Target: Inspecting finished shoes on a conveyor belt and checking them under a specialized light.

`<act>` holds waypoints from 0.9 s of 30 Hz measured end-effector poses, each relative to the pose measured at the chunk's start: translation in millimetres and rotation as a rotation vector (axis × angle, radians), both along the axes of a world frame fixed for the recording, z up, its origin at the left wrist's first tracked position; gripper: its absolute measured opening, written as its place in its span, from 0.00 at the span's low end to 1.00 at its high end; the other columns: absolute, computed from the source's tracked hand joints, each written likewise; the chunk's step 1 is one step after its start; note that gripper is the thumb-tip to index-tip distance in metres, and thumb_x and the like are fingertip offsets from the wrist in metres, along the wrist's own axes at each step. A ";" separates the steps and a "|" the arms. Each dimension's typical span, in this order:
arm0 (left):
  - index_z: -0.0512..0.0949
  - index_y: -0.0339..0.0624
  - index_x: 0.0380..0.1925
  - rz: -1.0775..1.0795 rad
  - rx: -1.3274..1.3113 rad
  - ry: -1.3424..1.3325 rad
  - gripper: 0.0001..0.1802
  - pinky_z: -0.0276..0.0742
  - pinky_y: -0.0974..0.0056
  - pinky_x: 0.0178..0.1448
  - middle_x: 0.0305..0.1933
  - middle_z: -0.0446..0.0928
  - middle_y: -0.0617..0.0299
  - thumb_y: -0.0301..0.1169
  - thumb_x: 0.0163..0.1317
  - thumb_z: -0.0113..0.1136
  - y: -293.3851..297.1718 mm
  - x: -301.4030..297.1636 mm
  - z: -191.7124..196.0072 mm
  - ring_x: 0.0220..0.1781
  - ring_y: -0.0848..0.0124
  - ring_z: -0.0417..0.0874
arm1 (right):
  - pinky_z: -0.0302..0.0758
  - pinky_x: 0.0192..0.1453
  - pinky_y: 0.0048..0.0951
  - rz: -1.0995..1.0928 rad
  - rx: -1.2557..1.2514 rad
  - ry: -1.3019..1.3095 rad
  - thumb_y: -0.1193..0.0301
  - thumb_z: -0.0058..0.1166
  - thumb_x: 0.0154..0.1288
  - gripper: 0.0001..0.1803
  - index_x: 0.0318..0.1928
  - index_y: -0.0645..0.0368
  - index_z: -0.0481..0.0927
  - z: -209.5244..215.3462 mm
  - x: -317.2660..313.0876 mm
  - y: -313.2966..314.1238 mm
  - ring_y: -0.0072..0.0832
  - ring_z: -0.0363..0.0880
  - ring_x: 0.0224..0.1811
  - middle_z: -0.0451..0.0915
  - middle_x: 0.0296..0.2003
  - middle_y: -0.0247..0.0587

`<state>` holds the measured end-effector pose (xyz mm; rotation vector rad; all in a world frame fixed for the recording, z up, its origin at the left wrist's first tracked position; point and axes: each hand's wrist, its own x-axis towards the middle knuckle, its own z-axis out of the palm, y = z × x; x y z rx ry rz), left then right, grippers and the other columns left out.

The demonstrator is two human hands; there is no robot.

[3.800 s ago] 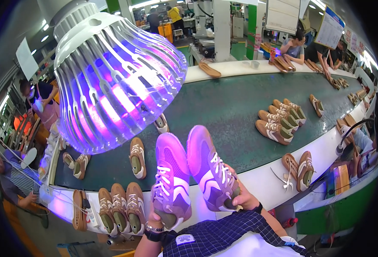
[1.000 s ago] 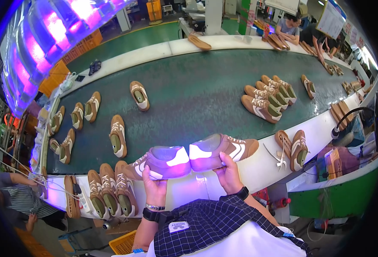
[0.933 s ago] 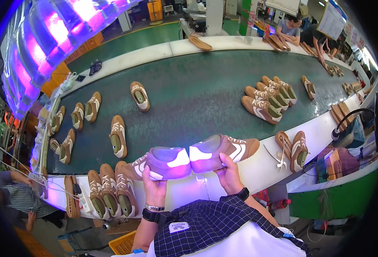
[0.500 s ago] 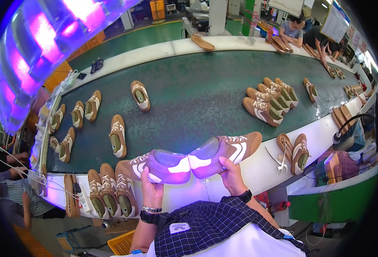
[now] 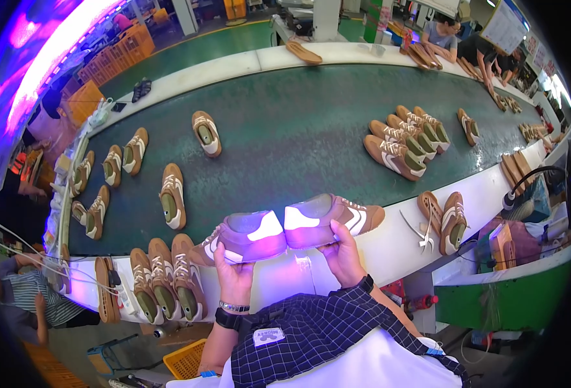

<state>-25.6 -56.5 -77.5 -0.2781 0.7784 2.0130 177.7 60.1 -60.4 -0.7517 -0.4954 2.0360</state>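
A brown sneaker [image 5: 241, 239] with a white stripe and white heel patch is gripped in my left hand [image 5: 235, 275], thumb against its side. Its mate, a second brown sneaker [image 5: 324, 223], sits in my right hand [image 5: 345, 262], the thumb pressed near the heel. Both are held up over the near white ledge, toes pointing outward and heels turned inward, almost touching. Purple light falls on their heels and sides. The fingers beneath the shoes are mostly hidden.
A green conveyor belt [image 5: 279, 142] carries several sneakers. More sneakers [image 5: 162, 278] stand on the ledge at left. A loose sole [image 5: 430, 210] and one sneaker [image 5: 452, 223] lie at right. A purple-lit curved lamp [image 5: 33, 84] hangs upper left. Other people work far right and left.
Both sneakers have tilted, so their heels show more toward me and less of their insides is seen. The view has shifted slightly, and the purple lamp now covers less of it.
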 end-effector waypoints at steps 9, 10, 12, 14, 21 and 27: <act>0.70 0.45 0.59 -0.011 -0.028 0.029 0.27 0.69 0.51 0.67 0.60 0.74 0.62 0.47 0.65 0.54 -0.1 -1.4 -2.0 0.62 0.63 0.74 | 0.72 0.61 0.42 -0.002 -0.028 -0.023 0.62 0.54 0.66 0.23 0.58 0.58 0.69 -5.9 2.1 -1.4 0.31 0.76 0.54 0.77 0.52 0.39; 0.70 0.45 0.59 -0.012 -0.028 0.044 0.26 0.70 0.52 0.66 0.60 0.74 0.62 0.46 0.65 0.55 -0.9 -1.5 -0.9 0.61 0.63 0.74 | 0.72 0.61 0.42 0.003 -0.020 -0.041 0.63 0.55 0.66 0.24 0.59 0.58 0.69 -5.8 3.2 -1.4 0.31 0.76 0.55 0.77 0.52 0.40; 0.71 0.44 0.58 -0.006 -0.026 0.084 0.25 0.71 0.54 0.65 0.59 0.75 0.62 0.45 0.65 0.55 -2.3 -0.4 2.7 0.60 0.64 0.75 | 0.72 0.61 0.43 0.012 0.003 -0.059 0.64 0.55 0.65 0.25 0.60 0.60 0.68 -3.8 8.1 -0.7 0.33 0.76 0.55 0.76 0.52 0.41; 0.71 0.43 0.57 0.012 -0.033 0.127 0.25 0.72 0.56 0.65 0.57 0.76 0.62 0.44 0.65 0.56 -4.7 -1.4 7.0 0.59 0.65 0.76 | 0.73 0.61 0.43 0.016 0.041 -0.099 0.66 0.55 0.65 0.27 0.61 0.61 0.66 -1.6 11.4 0.2 0.34 0.76 0.56 0.76 0.53 0.42; 0.71 0.42 0.56 -0.017 -0.003 0.217 0.25 0.74 0.57 0.63 0.55 0.77 0.61 0.42 0.63 0.59 -10.0 -7.2 18.5 0.57 0.66 0.78 | 0.77 0.56 0.40 -0.005 0.137 -0.105 0.72 0.57 0.62 0.29 0.62 0.63 0.64 4.7 14.3 1.6 0.33 0.78 0.52 0.75 0.52 0.42; 0.70 0.43 0.57 -0.017 -0.015 0.193 0.25 0.74 0.57 0.63 0.55 0.77 0.61 0.41 0.63 0.59 -13.6 -8.4 17.2 0.57 0.66 0.78 | 0.78 0.56 0.39 0.031 0.138 -0.102 0.71 0.56 0.63 0.30 0.63 0.63 0.62 9.3 13.1 1.0 0.32 0.78 0.53 0.74 0.53 0.43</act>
